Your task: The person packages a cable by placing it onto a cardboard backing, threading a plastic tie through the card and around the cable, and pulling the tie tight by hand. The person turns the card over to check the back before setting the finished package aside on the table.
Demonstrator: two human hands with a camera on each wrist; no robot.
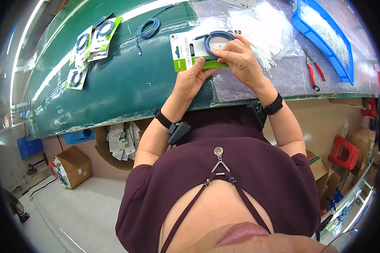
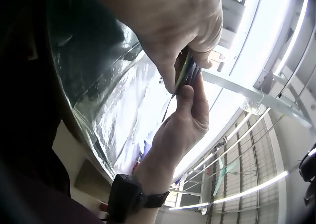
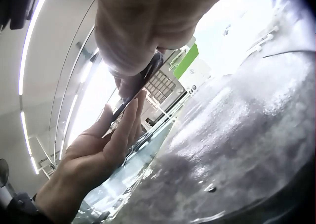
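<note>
Dark maroon fabric forms the short-sleeved top [image 1: 236, 168] nearest us in the head view, with a black wrist strap on each of the person's forearms beyond it. Next we see the left hand [image 1: 192, 80] pinching the lower edge of a flat white-and-green cardboard card [image 1: 182, 44], thumb on the printed face. The right hand [image 1: 242, 59] pinches a blue-grey coiled cable [image 1: 207, 44] that lies against the card's face, toward its right end. Card and cable are held together above the front part of a glossy green tabletop [image 1: 114, 101]; in both wrist views we see them nearly edge-on between the two hands, too narrow to read. Right of the hands, on a greyish clear sheet [image 1: 236, 92], we find red-handled metal cutters [image 1: 311, 74], their jaws pointing away from the person. Farther off lie a fanned heap of thin white plastic strips [image 1: 261, 36] and, right of it, a long blue plastic tray [image 1: 318, 44] holding more pale strips. Left of the card, well apart from it, we spot a loose blue-grey cable coil [image 1: 156, 25], then overlapping white-and-green carded cables [image 1: 101, 44].
</note>
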